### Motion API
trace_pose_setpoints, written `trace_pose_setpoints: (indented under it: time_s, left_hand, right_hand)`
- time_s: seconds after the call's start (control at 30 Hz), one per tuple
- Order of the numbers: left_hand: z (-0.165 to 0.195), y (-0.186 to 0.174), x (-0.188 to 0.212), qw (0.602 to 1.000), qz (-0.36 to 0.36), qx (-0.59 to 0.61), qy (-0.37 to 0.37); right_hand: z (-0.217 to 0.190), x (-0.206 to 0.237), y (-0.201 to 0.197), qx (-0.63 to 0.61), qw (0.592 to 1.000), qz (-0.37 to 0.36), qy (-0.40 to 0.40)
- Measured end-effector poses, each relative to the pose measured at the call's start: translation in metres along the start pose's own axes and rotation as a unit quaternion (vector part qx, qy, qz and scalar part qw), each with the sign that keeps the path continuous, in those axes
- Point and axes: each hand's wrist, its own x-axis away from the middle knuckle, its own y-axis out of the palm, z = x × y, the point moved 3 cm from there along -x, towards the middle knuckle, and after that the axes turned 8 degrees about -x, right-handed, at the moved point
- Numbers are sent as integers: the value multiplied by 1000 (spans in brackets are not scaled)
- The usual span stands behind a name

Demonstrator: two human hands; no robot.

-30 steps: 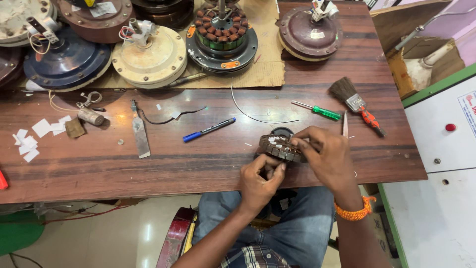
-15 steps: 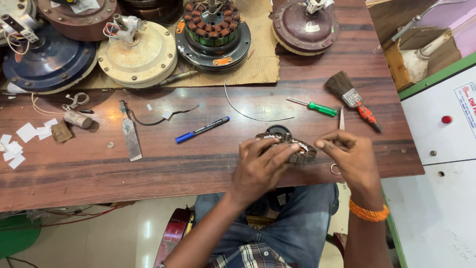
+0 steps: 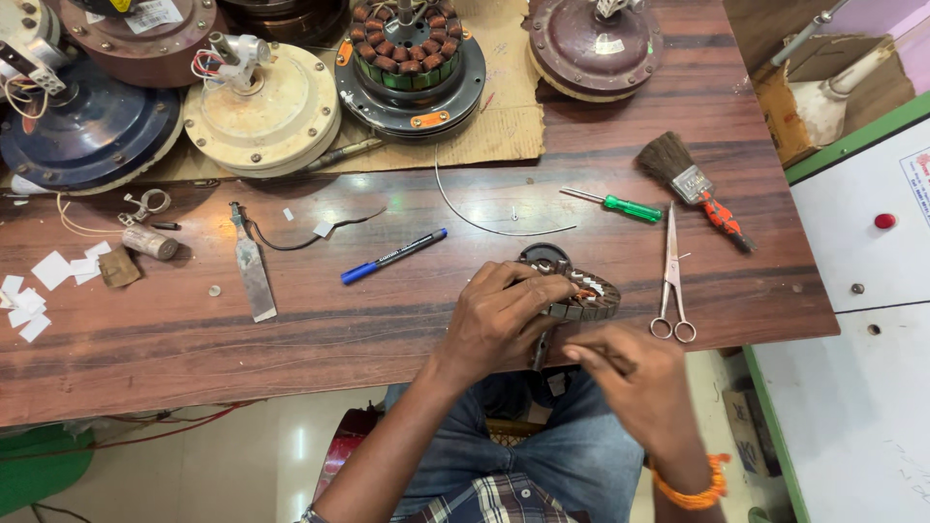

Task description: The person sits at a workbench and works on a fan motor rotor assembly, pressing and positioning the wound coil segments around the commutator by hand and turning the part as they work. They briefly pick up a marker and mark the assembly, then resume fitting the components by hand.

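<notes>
At the table's (image 3: 291, 358) 9 o'clock edge, white paper scraps (image 3: 24, 291) and a small cylinder part (image 3: 150, 242) are laid out, w/ a flat scraper blade (image 3: 252, 276) just right of them, all within reach but well apart from the work. Along the 12 o'clock edge, fan motor housings are parked out of the way: a dark blue one (image 3: 92, 131), a cream one (image 3: 262, 116), and a wound stator (image 3: 412, 63) resting on cardboard (image 3: 504, 116), prob. to spare the wood. A blue marker (image 3: 392, 257) lies near centre. The small stator (image 3: 576, 295) is kept at the table's 6 o'clock edge, close to the body, so it can be steadied. It is gripped by the left hand (image 3: 504, 320), fingers curled shut over its top. The right hand (image 3: 635, 383), blurred, is held just off the edge at approx. 5 o'clock of the stator, fingers pinched together; whether wire is held cannot be told. Scissors (image 3: 671, 276), a green screwdriver (image 3: 620, 205) and a brush (image 3: 688, 179) are set at 3 o'clock, beside the right hand.
</notes>
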Motion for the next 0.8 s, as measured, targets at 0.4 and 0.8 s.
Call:
trace_pose_setpoints:
  time_s: [0.4, 0.8]
  left_hand:
    - [6, 3, 33, 970, 64, -127, 197]
    - [25, 27, 47, 925, 112, 204, -300]
  right_hand:
    - [34, 32, 27, -107, 994, 21, -9]
    - [-44, -37, -1, 117, 986, 19, -116]
